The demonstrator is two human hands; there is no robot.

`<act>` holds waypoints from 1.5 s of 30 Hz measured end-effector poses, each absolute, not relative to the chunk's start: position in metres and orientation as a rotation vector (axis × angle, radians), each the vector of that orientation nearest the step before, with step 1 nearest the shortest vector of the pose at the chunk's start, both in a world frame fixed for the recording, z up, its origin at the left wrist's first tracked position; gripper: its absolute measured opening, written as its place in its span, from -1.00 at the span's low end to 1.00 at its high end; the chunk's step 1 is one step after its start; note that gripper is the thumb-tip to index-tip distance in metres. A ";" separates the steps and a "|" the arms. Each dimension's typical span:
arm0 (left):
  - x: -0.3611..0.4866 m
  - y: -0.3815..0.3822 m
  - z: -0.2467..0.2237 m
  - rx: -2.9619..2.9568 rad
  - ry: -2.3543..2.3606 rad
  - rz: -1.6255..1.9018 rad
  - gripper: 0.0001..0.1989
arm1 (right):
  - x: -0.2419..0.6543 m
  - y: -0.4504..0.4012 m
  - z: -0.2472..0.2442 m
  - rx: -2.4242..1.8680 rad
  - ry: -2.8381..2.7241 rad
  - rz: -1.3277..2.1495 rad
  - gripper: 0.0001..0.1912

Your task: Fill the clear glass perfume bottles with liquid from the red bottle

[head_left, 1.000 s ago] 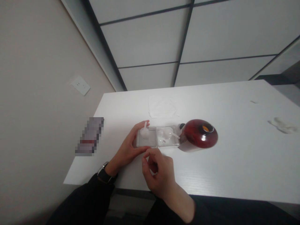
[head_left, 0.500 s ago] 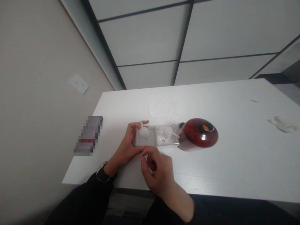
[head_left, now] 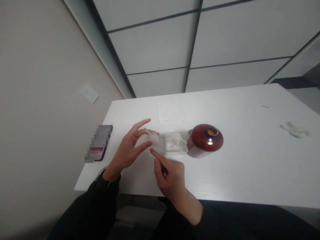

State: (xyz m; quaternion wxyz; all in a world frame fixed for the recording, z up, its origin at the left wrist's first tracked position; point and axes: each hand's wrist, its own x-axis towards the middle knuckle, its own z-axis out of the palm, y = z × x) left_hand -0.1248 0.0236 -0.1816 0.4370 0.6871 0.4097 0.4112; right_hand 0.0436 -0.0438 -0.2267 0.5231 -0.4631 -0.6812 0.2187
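On a white table (head_left: 250, 173), a wall socket (head_left: 89, 94) sits on the pale wall at far left, and a phone (head_left: 98, 143), its surface blurred out, lies near the table's left edge. A person in black sleeves works at the table's middle, a watch (head_left: 101, 172) just showing at the left wrist. The left hand (head_left: 127, 150) is open and released, its fingers spread and curving around a white plastic scoop (head_left: 153, 138); whether they touch the scoop cannot be told. That scoop sits at the left end of a clear plastic tray (head_left: 175, 143), over its left compartment, with its short handle pointing up and left.

The right hand (head_left: 170, 176) comes in from the near side, its index finger stretched out to the tray's near edge and its other fingers curled in. No object shows in it, and whether it grasps anything cannot be told.

A second white scoop (head_left: 177, 137) lies in the tray's right compartment. Beyond the tray, a folded white tissue (head_left: 171, 113) lies on the far side of the table. A dark red bottle (head_left: 205, 140) touches the tray's right end, and a white wad of cotton (head_left: 295, 130) lies well off to the right.
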 end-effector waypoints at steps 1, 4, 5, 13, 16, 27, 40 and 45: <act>-0.123 0.024 -0.177 1.729 1.040 1.053 -0.35 | 0.044 -0.044 -0.227 -1.112 -1.632 0.520 -0.61; -0.117 0.023 -0.164 1.741 1.038 1.251 -0.43 | 0.043 -0.043 -0.227 -1.102 -1.644 0.527 -0.61; -0.115 0.022 -0.159 1.740 1.024 1.328 -0.46 | 0.043 -0.043 -0.226 -1.100 -1.647 0.532 -0.61; -0.105 0.015 -0.140 1.820 1.182 1.521 -0.55 | 0.044 -0.043 -0.225 -1.094 -1.652 0.503 -0.61; -0.104 0.012 -0.139 1.831 1.207 1.493 -0.54 | 0.044 -0.043 -0.225 -1.089 -1.653 0.507 -0.61; -0.107 0.052 -0.124 1.702 1.336 1.422 -0.65 | 0.043 -0.042 -0.225 -1.071 -1.650 0.476 -0.61; -0.063 0.211 -0.191 1.783 1.474 0.748 -0.66 | 0.042 -0.040 -0.224 -1.030 -1.611 0.473 -0.64; -0.058 0.217 -0.201 1.903 1.443 0.568 -0.74 | 0.041 -0.040 -0.225 -1.014 -1.599 0.487 -0.65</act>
